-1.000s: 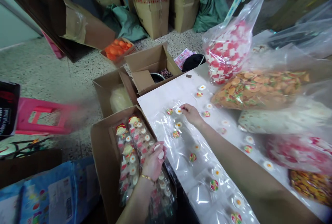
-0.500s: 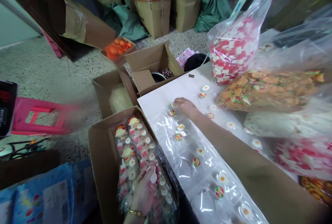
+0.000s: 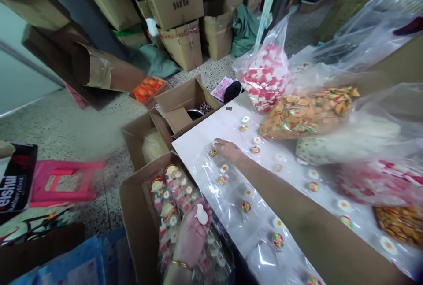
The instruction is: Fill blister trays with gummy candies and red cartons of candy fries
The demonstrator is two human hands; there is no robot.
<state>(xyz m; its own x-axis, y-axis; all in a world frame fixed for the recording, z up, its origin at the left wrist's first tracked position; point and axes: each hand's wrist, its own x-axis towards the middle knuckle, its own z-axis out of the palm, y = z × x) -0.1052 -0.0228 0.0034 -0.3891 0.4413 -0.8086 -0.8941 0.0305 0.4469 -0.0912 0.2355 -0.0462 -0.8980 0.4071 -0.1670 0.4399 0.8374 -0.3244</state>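
The right hand (image 3: 228, 149) pinches a small white piece (image 3: 214, 142) at the clear strip's (image 3: 228, 201) far end; the strip runs toward near right. The left hand (image 3: 191, 236), cupped palm-up, carries white candies (image 3: 201, 214).

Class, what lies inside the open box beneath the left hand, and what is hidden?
Inside the box lie clear-wrapped strips with small coloured pieces. The left hand covers part of them; whatever is underneath the strips cannot be seen.
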